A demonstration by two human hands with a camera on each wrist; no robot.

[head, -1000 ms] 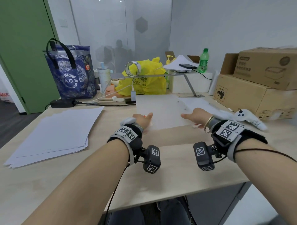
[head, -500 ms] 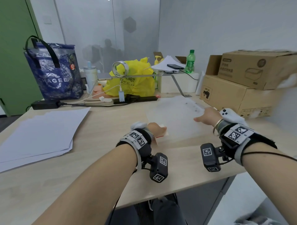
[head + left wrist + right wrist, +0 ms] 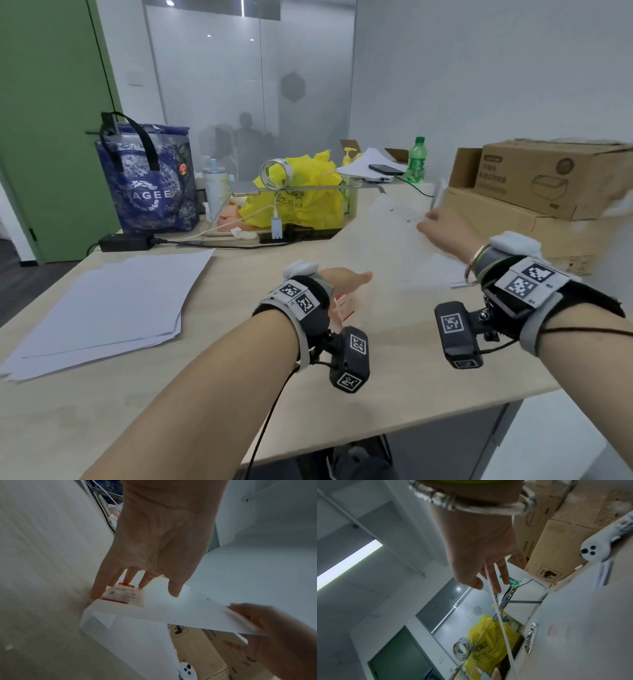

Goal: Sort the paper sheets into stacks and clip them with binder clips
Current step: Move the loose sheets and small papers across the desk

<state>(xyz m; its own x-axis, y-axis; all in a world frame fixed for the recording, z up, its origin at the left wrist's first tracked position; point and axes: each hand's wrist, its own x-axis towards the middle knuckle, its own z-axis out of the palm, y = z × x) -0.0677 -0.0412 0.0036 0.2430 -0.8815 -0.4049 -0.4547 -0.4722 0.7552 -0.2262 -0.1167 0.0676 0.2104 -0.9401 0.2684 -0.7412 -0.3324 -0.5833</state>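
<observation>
The right hand [image 3: 445, 229] pinches a sheet [image 3: 394, 246] by its far edge, lifting it near the table's [image 3: 394, 404] right edge. The left hand [image 3: 342, 279], fingers straight, presses a small box [image 3: 123, 596] beside it. A paper stack [image 3: 102, 308] lies at the left edge.

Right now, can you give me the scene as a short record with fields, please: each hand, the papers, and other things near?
left hand: fingers straight, tips on a small red-and-white box
right hand: pinches the edge of a sheet, lifted off the desk
paper stack: lies flat, far left on the desk
near right: cardboard boxes, white controller
binder clips: none clearly visible
</observation>
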